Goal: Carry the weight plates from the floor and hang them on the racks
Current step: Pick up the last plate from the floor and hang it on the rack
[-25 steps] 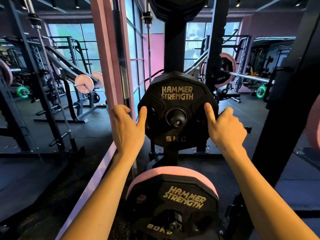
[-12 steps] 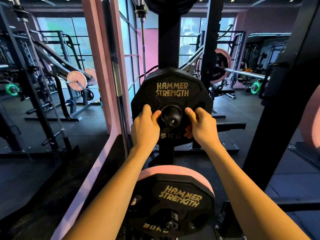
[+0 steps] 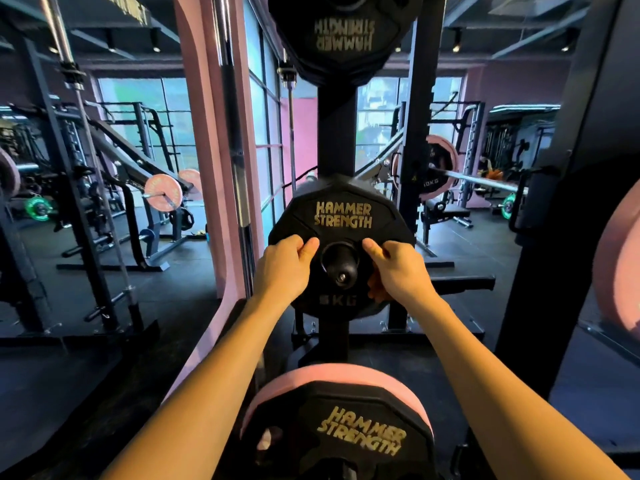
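Note:
A black 5 kg weight plate [image 3: 343, 216] marked HAMMER STRENGTH hangs on the middle peg [image 3: 341, 270] of the black rack post [image 3: 337, 133]. My left hand [image 3: 285, 266] lies on the plate just left of the peg, its fingers curled into a grip opening. On the other side of the peg my right hand [image 3: 398, 270] does the same. Another black plate [image 3: 346, 32] hangs on the post above. Below sits a 20 kg plate [image 3: 346, 441] with a pink rim.
A pink pillar [image 3: 204, 140] and upright barbells [image 3: 232, 133] stand close on the left. A dark rack upright [image 3: 554, 237] and a pink plate edge [image 3: 620, 265] crowd the right. Other racks, benches and loaded bars fill the black-floored room behind.
Both hands slid from the outer rim of the 5 kg plate inward to the openings beside the peg and have curled there. The plate stays on its peg.

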{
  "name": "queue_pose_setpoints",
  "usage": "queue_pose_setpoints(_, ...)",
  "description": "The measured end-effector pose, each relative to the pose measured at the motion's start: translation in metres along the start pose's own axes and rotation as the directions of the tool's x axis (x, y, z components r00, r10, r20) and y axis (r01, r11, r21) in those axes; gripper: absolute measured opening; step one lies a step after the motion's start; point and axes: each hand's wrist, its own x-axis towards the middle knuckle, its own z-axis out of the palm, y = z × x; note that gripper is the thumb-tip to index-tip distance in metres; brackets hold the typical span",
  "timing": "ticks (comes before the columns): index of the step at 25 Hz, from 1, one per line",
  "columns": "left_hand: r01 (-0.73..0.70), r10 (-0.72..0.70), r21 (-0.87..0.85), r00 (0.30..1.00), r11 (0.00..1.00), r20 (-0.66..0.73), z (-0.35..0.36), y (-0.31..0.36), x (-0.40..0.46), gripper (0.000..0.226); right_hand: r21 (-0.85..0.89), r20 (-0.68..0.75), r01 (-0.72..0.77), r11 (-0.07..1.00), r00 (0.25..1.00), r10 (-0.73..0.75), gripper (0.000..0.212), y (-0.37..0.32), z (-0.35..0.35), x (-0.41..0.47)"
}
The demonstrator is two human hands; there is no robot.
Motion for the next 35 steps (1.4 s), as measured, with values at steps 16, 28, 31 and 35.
queue_pose_setpoints(16, -0.237, 0.31, 0.236, 0.882, 0.942, -0.355, -0.188, 0.19, 0.151, 0.019, -0.271, -0.189, 0.328, 0.905, 0.904, -0.384, 0.042, -0.257, -0.114, 0.126)
queue_pose_setpoints(28, -0.289, 0.403, 0.307, 0.808, 0.907, -0.43, -0.163, 0.181, 0.221, 0.011, -0.133, -0.263, 0.347, 0.928, 0.891, -0.37, 0.038, -0.257, -0.106, 0.184)
queue_pose_setpoints(31, -0.325, 0.397, 0.257, 0.862, 0.91, -0.316, -0.164, 0.172, 0.217, 0.011, -0.145, -0.236, 0.302, 0.942, 0.914, -0.33, 0.04, -0.251, -0.101, 0.176)
queue_pose_setpoints(35, -0.414, 0.419, 0.061, 0.897, 0.908, -0.143, -0.179, 0.162, 0.176, 0.016, -0.148, -0.176, 0.332, 0.932, 0.918, -0.355, 0.027, -0.246, -0.105, 0.142)
